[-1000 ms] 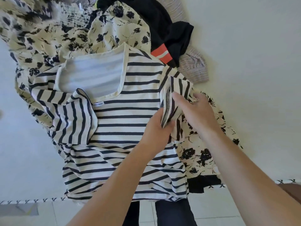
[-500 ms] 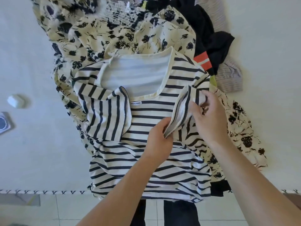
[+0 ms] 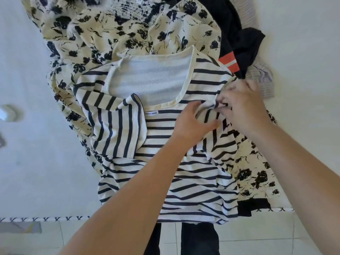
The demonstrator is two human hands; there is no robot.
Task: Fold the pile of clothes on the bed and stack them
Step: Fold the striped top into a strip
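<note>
A cream shirt with navy stripes lies spread on the white bed, neckline away from me. Its left sleeve is folded in over the chest. My right hand pinches the right sleeve's end near the collar. My left hand lies on the shirt just left of it, fingers curved over the folded sleeve fabric. Under the shirt spreads a cream garment with black flowers. A black garment with an orange patch and a pale striped one lie at the upper right.
The bed's near edge has a black cross-stitch trim, with tiled floor below it. A small white object sits blurred on the sheet at far left. Dark trouser legs show below the shirt's hem.
My right hand has carried the right sleeve up and inward toward the collar, laying it over the chest. My left hand slid up along the fold. The view shifted closer.
</note>
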